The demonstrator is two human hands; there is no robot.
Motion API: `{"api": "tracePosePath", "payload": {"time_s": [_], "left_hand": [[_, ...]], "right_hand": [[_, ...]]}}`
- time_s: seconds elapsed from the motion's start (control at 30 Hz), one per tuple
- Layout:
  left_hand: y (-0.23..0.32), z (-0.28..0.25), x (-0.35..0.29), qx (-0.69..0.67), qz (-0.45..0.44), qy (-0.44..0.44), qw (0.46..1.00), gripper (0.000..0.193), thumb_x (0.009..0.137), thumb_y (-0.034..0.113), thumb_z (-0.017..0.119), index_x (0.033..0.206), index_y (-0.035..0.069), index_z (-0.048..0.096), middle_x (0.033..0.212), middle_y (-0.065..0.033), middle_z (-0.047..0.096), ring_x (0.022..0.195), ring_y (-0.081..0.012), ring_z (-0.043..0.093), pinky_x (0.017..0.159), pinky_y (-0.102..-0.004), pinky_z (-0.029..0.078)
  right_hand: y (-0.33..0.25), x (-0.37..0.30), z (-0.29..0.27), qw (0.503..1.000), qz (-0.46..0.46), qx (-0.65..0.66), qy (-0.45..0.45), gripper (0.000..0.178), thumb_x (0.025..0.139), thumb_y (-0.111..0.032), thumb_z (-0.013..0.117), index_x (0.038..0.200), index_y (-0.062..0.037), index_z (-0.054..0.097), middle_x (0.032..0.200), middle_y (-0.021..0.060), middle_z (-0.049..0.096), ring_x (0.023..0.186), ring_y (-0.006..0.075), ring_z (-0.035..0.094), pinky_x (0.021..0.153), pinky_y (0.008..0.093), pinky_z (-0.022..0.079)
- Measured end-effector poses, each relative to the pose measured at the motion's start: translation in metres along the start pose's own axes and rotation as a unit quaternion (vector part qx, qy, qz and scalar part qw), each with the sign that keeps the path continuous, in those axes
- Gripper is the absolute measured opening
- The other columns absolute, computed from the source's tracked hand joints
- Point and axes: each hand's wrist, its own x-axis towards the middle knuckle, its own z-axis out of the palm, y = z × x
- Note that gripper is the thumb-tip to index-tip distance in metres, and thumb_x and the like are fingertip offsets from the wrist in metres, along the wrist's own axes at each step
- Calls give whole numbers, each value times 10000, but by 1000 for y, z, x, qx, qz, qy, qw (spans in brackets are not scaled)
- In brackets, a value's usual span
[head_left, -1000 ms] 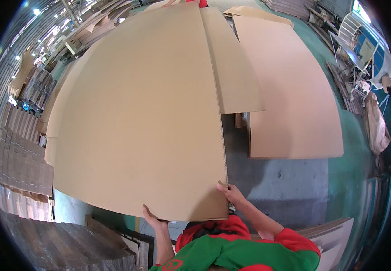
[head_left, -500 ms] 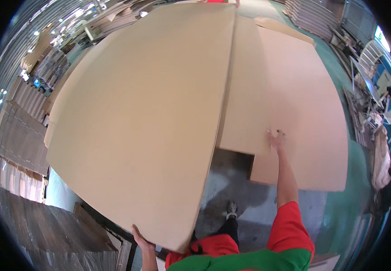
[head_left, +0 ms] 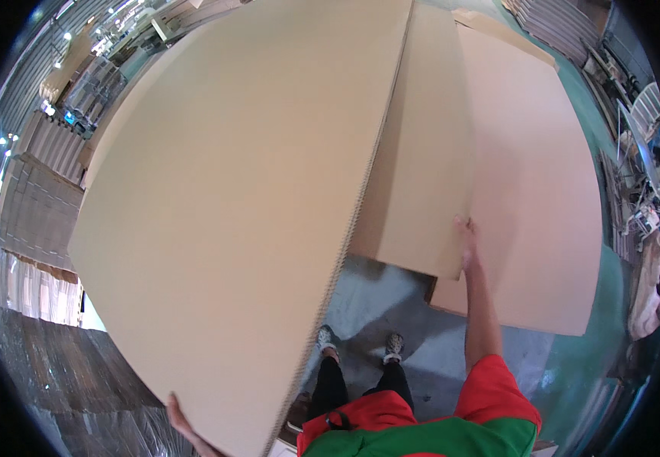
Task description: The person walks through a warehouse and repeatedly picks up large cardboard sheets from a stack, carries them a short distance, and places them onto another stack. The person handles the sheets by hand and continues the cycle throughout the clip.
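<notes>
A very large tan corrugated cardboard sheet [head_left: 223,198] is tilted up on edge and fills the left and middle of the view. My left hand [head_left: 180,417] grips its lower corner from underneath. My right hand [head_left: 467,238] reaches out and holds the near edge of a second cardboard sheet [head_left: 421,167], which lies over another flat sheet [head_left: 536,190] on the floor. My legs and shoes [head_left: 328,339] show below on the grey concrete.
Stacks of flattened cardboard [head_left: 33,213] stand along the left. Wrapped bundles [head_left: 56,381] lie at the lower left. A green floor strip [head_left: 589,358] runs on the right, beside metal racks and clutter [head_left: 639,152].
The big sheet has swung up from lying flat to standing on edge, to the left. My right hand let go of its corner and reached forward to the second sheet's edge.
</notes>
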Motion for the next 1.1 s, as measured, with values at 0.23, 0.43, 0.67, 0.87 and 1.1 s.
{"api": "tracePosePath", "payload": {"time_s": [0.23, 0.43, 0.67, 0.87, 1.1], "left_hand": [[92, -9, 64, -3, 109, -8, 994, 626, 920, 481, 419, 1375, 52, 401, 1324, -163, 469, 1166, -271, 511, 957, -405, 449], [94, -6, 97, -23, 93, -54, 994, 593, 920, 439, 439, 1348, 28, 425, 1277, -158, 513, 1127, -277, 533, 943, -408, 448], [63, 4, 127, -62, 45, -117, 990, 524, 926, 381, 447, 1297, 11, 468, 1208, -145, 563, 1063, -265, 574, 884, -384, 479], [47, -3, 135, -109, 55, -109, 987, 521, 916, 366, 475, 1305, 19, 455, 1216, -154, 549, 1053, -257, 580, 843, -356, 502], [43, 8, 119, -97, 37, -118, 987, 571, 915, 383, 460, 1328, -10, 416, 1242, -160, 533, 1081, -286, 571, 870, -381, 499]], "right_hand": [[92, -83, 188, 997, -31, -68, 20, 335, 971, -188, 536, 1229, 21, 497, 1144, 133, 604, 1033, 199, 575, 906, 351, 453], [184, -108, 373, 996, -53, 28, -58, 339, 966, -157, 532, 1249, 19, 467, 1163, 130, 590, 1031, 201, 580, 877, 334, 471], [262, -122, 398, 940, 146, 154, -266, 314, 959, -170, 537, 1216, 8, 507, 1110, 106, 608, 987, 184, 588, 837, 333, 488], [245, -116, 373, 921, 184, 177, -294, 296, 953, -181, 541, 1188, -1, 541, 1065, 85, 623, 949, 169, 596, 802, 332, 504], [161, -196, 320, 951, 224, 115, -177, 500, 999, -466, 404, 1093, -14, 598, 981, 75, 647, 851, 179, 619, 776, 329, 501]]}}
